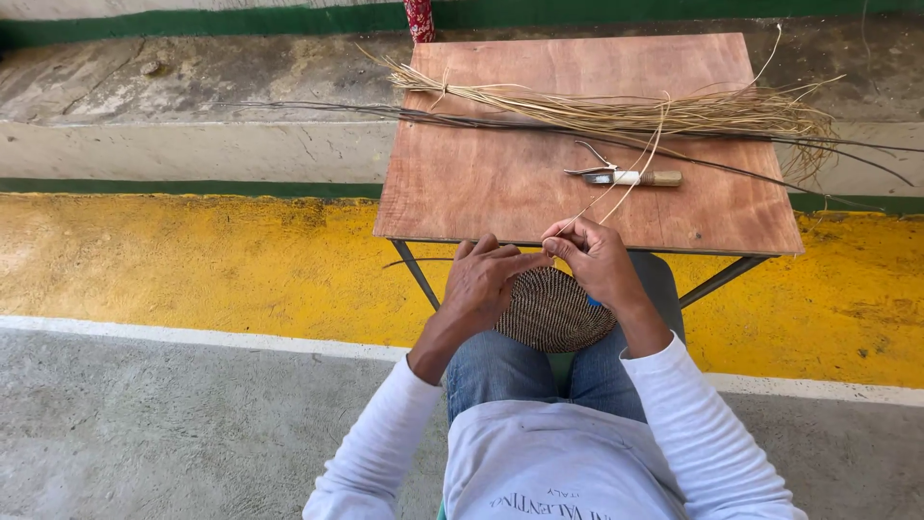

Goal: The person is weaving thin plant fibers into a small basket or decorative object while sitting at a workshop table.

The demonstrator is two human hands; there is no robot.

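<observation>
Left hand: fingers gripping round dark woven fibre disc | Right hand: fingers apparently pinching pale straw strand | Brown wooden tabletop just beyond.

A square reddish-brown wooden worktop on thin metal legs stands on a yellow-painted concrete floor strip, bordered by grey rough concrete floor and a worn concrete step with green stripes, in daylight.
</observation>
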